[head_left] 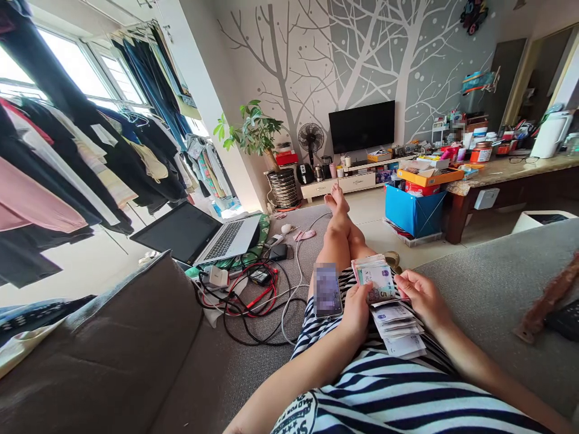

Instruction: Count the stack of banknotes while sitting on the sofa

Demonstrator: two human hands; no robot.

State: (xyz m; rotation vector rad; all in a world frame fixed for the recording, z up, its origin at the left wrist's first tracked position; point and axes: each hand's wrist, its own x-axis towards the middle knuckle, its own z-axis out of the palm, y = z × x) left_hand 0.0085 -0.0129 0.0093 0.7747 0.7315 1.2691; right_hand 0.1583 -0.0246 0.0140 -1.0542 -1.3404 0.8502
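Observation:
My left hand (357, 307) is closed on a stack of banknotes (371, 271), its thumb lying across the front note, which shows a "5". At the stack's right edge, my right hand (423, 296) pinches the side of a note between thumb and fingers. A second pile of banknotes (398, 328) lies fanned on my lap, over the striped clothing, just below the held stack. To the left of my left hand, a phone (327, 292) rests on my thigh, its screen partly blurred.
On the sofa to the left are an open laptop (199, 235) and tangled cables (257, 301). A blue storage box (414, 211) stands beside the cluttered table (493, 172). Beyond my feet are a TV (362, 128), a fan (310, 138) and a potted plant (253, 129).

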